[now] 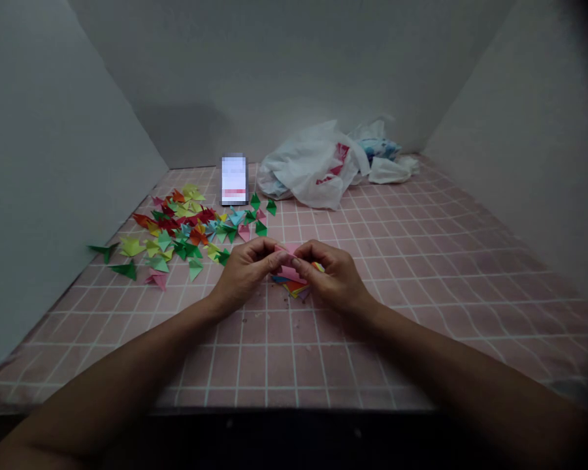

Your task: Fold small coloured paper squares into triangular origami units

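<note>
Between both hands is a small piece of pink paper (288, 250), pinched at its two sides. My left hand (249, 266) grips its left side between thumb and fingers. The opposite side is in the closed fingers of my right hand (334, 271). Right below the hands lies a stack of coloured paper squares (294, 286), with pink, orange, yellow and blue edges showing; the hands hide part of it. The exact folds in the held paper are too small to make out.
Many folded paper shapes (176, 228) in green, red, yellow, blue and pink spread over the left of the checked tablecloth (245, 365). A lit phone (234, 179) stands behind them. White plastic bags (318, 163) lie at the back right. Pale walls enclose three sides.
</note>
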Available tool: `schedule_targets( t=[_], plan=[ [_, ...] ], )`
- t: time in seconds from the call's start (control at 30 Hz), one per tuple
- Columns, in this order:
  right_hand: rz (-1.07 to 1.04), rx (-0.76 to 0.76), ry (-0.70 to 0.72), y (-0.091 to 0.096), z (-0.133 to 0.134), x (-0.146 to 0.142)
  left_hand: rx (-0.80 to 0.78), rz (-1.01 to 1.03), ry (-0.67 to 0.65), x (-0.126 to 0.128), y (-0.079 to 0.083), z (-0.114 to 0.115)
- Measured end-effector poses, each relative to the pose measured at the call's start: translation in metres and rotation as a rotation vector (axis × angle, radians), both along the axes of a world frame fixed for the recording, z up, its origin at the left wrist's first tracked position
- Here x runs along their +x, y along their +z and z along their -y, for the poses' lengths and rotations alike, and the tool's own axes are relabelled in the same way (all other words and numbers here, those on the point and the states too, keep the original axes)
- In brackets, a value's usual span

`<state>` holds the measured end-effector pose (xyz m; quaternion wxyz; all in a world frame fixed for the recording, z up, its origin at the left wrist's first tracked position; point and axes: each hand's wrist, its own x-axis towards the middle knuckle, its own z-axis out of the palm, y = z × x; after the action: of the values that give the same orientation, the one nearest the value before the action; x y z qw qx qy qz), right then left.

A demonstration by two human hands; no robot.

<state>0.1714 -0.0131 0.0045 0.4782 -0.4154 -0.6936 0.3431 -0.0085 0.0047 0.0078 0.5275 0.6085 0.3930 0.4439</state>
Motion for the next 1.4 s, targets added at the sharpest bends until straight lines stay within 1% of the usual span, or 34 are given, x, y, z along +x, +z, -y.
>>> schedule_targets(
  t=[0.1,0.2,0.3,0.4,0.53,0.63,0.73,0.9,0.97,1.07,1.17,1.3,1.4],
  plan=[
    [-0.031,-0.05,0.042,-0.0005,0.0002,0.0003,0.0,-0.033,-0.02,-0.0006,-0.0002,0.0],
    [-0.065,-0.098,0.067,-0.0005,0.0009,0.0004,0.003,-0.025,-0.033,-0.001,-0.0007,-0.0002],
    [-0.031,-0.085,0.053,0.0001,0.0012,0.0004,0.019,-0.023,-0.048,-0.0008,-0.0009,-0.0002],
    [-0.059,-0.085,0.079,0.0007,0.0012,0.0005,0.001,0.005,-0.057,-0.0005,-0.0007,0.0006],
    [-0.119,-0.179,0.149,-0.0004,0.0019,-0.0008,-0.032,0.055,-0.003,0.0001,-0.0012,0.0022],
    [-0.155,-0.27,0.134,-0.0029,0.0029,-0.0026,-0.045,0.079,-0.006,0.0011,-0.0027,0.003],
    [-0.203,-0.306,0.143,-0.0049,0.0033,-0.0036,-0.073,0.133,-0.01,0.0029,-0.0049,0.0037],
    [-0.208,-0.281,0.149,-0.0046,0.0009,-0.0022,-0.123,0.226,0.041,0.005,-0.0075,0.004],
    [-0.194,-0.264,0.142,-0.004,0.0003,-0.002,-0.111,0.225,0.052,0.0048,-0.0074,0.0035],
    [-0.24,-0.301,0.161,-0.0029,0.0019,-0.0031,-0.067,0.203,0.068,0.004,-0.0066,0.0028],
    [-0.295,-0.325,0.167,-0.0015,0.0042,-0.0043,-0.063,0.163,0.033,0.0037,-0.0064,0.0026],
    [-0.246,-0.258,0.167,-0.0005,0.0026,-0.0021,-0.097,0.131,-0.015,0.003,-0.0071,0.0022],
    [-0.185,-0.211,0.167,-0.0011,-0.0005,0.0008,-0.055,0.113,0.016,0.0015,-0.0071,0.0016]
  ],
)
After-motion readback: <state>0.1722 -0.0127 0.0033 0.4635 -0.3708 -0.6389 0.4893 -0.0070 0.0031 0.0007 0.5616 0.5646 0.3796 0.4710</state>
